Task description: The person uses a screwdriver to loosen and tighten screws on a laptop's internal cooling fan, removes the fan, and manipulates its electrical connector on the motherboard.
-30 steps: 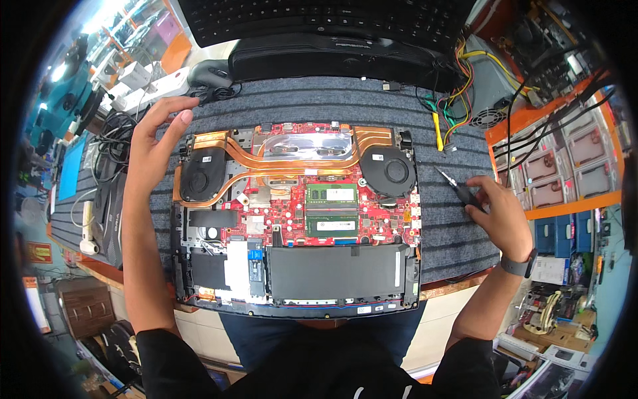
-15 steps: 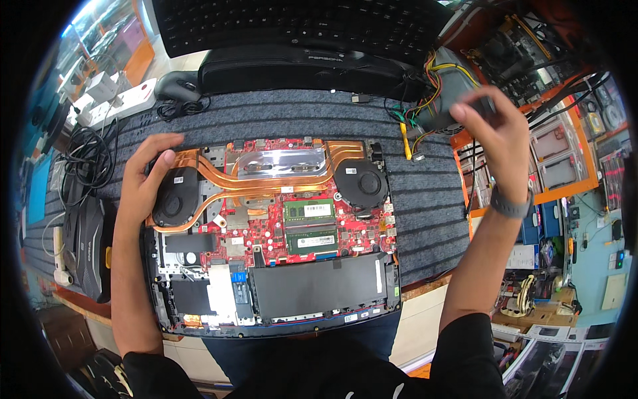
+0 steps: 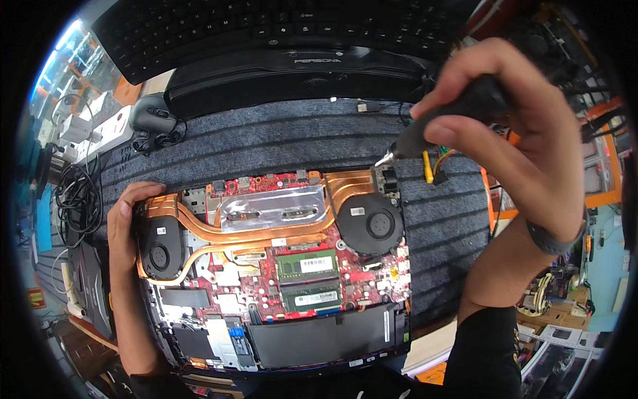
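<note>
An opened laptop lies with its red circuit board bare. Copper heat pipes join a left fan and a right fan. Two green memory modules sit mid-board, above a flat black battery. My left hand is closed round the laptop's far left corner. In my right hand is a thick black screwdriver, fingers wrapped round its handle. Its metal tip points down by the copper fins at the far right corner; whether it touches is unclear.
A ribbed grey mat lies beneath the laptop. Beyond it stand a black keyboard and a long black box. At left are a mouse, a white power strip and coiled cables. A yellow connector lies at right.
My right hand has brought the screwdriver down and leftward to the laptop's far right corner. My left hand stays at the far left corner. The whole view has shifted.
</note>
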`<state>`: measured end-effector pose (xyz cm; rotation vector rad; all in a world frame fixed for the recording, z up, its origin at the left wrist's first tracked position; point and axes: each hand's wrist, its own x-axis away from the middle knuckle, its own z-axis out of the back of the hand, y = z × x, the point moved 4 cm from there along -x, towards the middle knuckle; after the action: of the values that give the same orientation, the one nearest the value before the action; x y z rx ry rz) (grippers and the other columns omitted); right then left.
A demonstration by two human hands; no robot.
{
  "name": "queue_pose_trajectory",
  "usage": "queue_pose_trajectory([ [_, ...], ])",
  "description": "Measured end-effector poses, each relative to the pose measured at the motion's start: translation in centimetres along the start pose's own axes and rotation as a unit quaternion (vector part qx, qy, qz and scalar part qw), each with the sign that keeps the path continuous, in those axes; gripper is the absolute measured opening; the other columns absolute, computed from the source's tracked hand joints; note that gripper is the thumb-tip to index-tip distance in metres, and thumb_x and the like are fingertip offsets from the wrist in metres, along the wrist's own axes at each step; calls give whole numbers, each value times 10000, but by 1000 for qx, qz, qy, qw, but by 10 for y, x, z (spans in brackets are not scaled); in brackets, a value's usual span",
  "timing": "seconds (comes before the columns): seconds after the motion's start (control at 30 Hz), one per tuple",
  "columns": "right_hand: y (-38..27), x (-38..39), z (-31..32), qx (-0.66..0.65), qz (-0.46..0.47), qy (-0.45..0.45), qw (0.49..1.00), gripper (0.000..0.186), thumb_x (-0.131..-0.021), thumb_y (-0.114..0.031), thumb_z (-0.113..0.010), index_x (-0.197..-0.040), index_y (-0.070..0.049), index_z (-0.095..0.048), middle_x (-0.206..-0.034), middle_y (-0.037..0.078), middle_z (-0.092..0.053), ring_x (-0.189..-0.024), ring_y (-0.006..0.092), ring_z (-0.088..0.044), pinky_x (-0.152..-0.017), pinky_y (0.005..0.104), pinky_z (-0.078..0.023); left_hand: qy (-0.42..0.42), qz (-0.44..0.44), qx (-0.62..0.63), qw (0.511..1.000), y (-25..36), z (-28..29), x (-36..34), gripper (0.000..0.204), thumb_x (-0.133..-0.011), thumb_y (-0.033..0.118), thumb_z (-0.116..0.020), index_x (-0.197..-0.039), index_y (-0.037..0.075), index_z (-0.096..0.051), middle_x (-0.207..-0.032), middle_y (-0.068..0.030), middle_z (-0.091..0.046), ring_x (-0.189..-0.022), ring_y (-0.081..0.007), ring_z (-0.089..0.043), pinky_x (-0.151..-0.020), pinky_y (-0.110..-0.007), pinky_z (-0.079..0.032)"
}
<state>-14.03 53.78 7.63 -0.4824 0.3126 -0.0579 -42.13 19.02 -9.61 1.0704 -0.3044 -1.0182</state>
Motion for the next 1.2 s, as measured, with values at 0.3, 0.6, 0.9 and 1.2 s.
queue_pose_trajectory([
  [0.3, -2, -15, -48, -44, 36, 80, 995, 347, -803, -142, -907, -989, 9, -657, -874, 89, -674, -872, 219, -772, -739, 299, -582, -1, 18, -5, 1000, 4, -4, -3, 758, -1097, 517, -316, -1147, -118, -728, -1157, -254, -693, -1125, -324, -641, -1055, -406, -431],
  [0.6, -15, -18, -60, -125, 38, 16, 991, 332, -769, -100, -898, -955, 8, -645, -887, 91, -674, -835, 234, -768, -763, 308, -590, 26, 42, 33, 998, 3, -6, -5, 772, -1099, 503, -319, -1092, -136, -753, -1087, -220, -690, -1058, -290, -627, -1012, -380, -430],
  [0.9, -31, -16, -61, -44, -20, 24, 999, 366, -813, -169, -880, -1010, -8, -617, -899, 83, -649, -886, 228, -759, -807, 303, -570, 48, 68, 67, 994, -5, -5, -3, 786, -1103, 526, -325, -1053, -120, -772, -1005, -159, -694, -1018, -261, -624, -988, -381, -427],
  [1.2, -77, -33, -66, -42, 18, 25, 999, 443, -778, -184, -924, -1032, -43, -589, -936, 49, -635, -910, 144, -666, -830, 269, -511, 34, 121, 218, 968, -1, -13, -7, 700, -1127, 523, -407, -1123, -74, -772, -1104, -181, -774, -1029, -201, -699, -999, -344, -515],
])
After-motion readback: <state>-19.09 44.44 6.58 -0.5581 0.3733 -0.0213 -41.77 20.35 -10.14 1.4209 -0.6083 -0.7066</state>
